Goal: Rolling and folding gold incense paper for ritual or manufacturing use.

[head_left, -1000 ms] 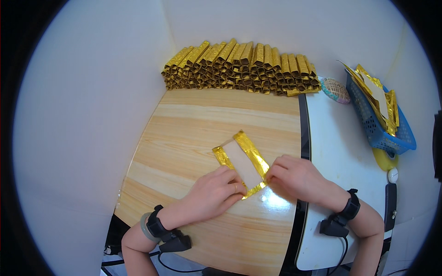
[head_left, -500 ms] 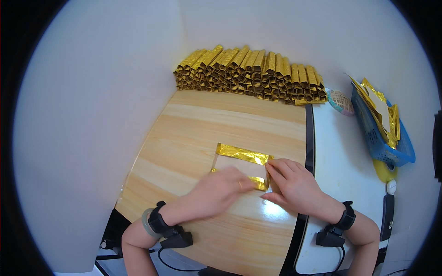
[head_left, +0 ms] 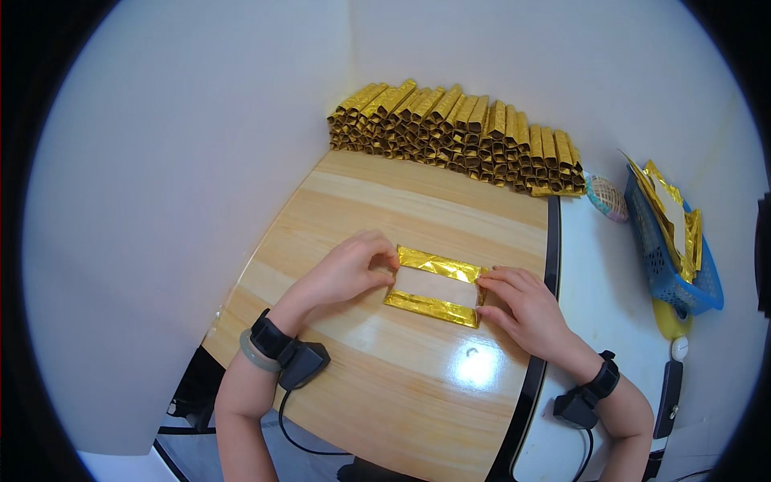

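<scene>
A sheet of gold foil paper [head_left: 438, 287] lies on the wooden table, its pale inner face up. Both long edges are folded inward as shiny gold bands. My left hand [head_left: 351, 269] holds the sheet's left end, fingers curled at the far corner and thumb lower on the same edge. At the opposite end, my right hand [head_left: 530, 312] grips the short edge between fingers and thumb. The fingertips partly hide both ends.
A stack of gold paper tubes [head_left: 458, 132] stands along the back wall. To the right, a white surface [head_left: 590, 297] holds a blue basket [head_left: 683, 293] of gold sheets, a small woven item [head_left: 608, 198] and a yellow object [head_left: 671, 320]. Walls enclose the left and back.
My left hand has moved from over the near gold band to the sheet's left end, uncovering the band. My right hand stays at the right end. The view has shifted slightly.
</scene>
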### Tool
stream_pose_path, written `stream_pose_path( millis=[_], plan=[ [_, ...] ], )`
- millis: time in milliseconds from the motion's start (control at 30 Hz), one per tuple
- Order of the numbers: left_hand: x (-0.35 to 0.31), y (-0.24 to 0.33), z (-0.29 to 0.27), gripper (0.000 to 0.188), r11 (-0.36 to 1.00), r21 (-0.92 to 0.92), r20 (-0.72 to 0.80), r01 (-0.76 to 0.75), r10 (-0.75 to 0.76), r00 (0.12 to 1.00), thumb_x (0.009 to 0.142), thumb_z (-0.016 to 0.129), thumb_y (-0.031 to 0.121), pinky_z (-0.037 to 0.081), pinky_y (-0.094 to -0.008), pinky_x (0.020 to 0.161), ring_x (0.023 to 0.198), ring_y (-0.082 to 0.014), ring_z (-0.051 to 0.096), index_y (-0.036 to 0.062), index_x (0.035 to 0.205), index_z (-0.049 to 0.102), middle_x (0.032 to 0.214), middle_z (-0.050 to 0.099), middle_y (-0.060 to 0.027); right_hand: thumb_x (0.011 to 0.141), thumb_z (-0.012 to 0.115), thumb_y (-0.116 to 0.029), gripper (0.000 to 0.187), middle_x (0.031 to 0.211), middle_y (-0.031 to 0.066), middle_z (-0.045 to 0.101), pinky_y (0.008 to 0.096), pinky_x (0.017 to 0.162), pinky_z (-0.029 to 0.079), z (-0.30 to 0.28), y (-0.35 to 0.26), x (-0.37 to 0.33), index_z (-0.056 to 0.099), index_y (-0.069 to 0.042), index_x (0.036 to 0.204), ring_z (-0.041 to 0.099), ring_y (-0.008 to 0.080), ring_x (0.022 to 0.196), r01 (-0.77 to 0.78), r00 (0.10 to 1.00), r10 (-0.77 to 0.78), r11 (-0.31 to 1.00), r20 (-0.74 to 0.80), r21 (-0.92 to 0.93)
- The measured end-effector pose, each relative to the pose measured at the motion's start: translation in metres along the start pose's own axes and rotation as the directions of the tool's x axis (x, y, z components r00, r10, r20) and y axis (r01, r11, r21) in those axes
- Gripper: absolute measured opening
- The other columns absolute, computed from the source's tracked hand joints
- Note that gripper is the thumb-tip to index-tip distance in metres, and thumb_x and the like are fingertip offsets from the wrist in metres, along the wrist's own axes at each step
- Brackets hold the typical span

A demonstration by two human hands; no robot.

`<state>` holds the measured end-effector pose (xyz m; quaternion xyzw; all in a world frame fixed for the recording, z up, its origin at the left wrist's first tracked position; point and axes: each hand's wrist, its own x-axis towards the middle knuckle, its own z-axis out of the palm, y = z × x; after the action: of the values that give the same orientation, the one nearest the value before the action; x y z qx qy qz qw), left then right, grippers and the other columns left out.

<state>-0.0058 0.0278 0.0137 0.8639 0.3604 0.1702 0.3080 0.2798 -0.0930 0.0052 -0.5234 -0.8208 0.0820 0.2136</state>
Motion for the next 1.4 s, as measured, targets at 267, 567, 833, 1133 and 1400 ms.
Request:
stream_pose_path(
  millis=[267, 567, 833, 1133, 1400],
  plan=[
    [0.007, -0.012, 0.005, 0.033, 0.983, -0.034, 0.041, -0.18, 0.182, 0.983, 0.071, 0.078, 0.008, 0.032, -0.0382, 0.107, 0.121, -0.0269, 0.043, 0.0083, 0.1, 0.062, 0.12, 0.055, -0.0063, 0.078, 0.076, -0.032, 0.056, 0.127, 0.0157, 0.054, 0.039, 0.101, 0.042, 0.007, -0.002, 0.002, 0.055, -0.003, 0.121, 0.05, 0.0324, 0.12, -0.035, 0.999, 0.035, 0.997, -0.006, 0.075],
    [0.003, -0.014, 0.013, 0.054, 0.981, 0.078, 0.099, -0.18, 0.172, 0.98, 0.071, 0.081, 0.027, 0.019, -0.0526, 0.111, 0.132, -0.0266, 0.034, 0.0122, 0.113, 0.052, 0.127, 0.048, -0.0045, 0.081, 0.071, -0.043, 0.066, 0.136, 0.0121, 0.053, 0.0572, 0.115, 0.015, -0.001, 0.016, 0.009, 0.052, -0.005, 0.131, 0.039, 0.0326, 0.135, -0.042, 0.994, 0.047, 0.997, 0.094, -0.058],
    [-0.005, 0.002, 0.017, 0.056, 0.988, 0.154, 0.139, -0.001, -0.02, 0.99, 0.074, 0.08, 0.032, 0.001, -0.0638, 0.111, 0.144, -0.0346, 0.016, 0.0158, 0.117, 0.048, 0.134, 0.044, -0.0054, 0.084, 0.067, -0.045, 0.067, 0.141, 0.0103, 0.049, 0.0604, 0.115, 0.008, -0.005, 0.028, 0.009, 0.048, -0.009, 0.137, 0.035, 0.0361, 0.137, -0.019, 0.987, 0.019, 1.0, 0.161, -0.002],
    [-0.013, 0.002, 0.019, 0.052, 0.997, 0.082, 0.092, -0.013, 0.006, 0.996, 0.074, 0.081, 0.028, -0.006, -0.0665, 0.11, 0.147, -0.036, 0.01, 0.0177, 0.113, 0.048, 0.14, 0.043, -0.0058, 0.083, 0.07, -0.04, 0.052, 0.143, 0.013, 0.047, 0.0595, 0.116, 0.006, -0.001, 0.03, 0.005, 0.051, -0.006, 0.119, 0.032, 0.0365, 0.138, -0.045, 0.993, 0.033, 0.993, 0.117, 0.108],
    [-0.019, 0.005, 0.02, 0.019, 1.0, 0.009, 0.1, 0.022, -0.023, 0.995, 0.075, 0.081, 0.024, -0.007, -0.0653, 0.11, 0.147, -0.0372, 0.012, 0.0175, 0.085, 0.065, 0.141, 0.044, -0.0057, 0.08, 0.074, -0.03, 0.031, 0.132, 0.0132, 0.054, 0.0542, 0.115, 0.017, -0.006, 0.021, 0.006, 0.059, -0.011, 0.099, 0.037, 0.0335, 0.134, 0.033, 0.998, -0.036, 0.998, 0.052, 0.057]
  ],
)
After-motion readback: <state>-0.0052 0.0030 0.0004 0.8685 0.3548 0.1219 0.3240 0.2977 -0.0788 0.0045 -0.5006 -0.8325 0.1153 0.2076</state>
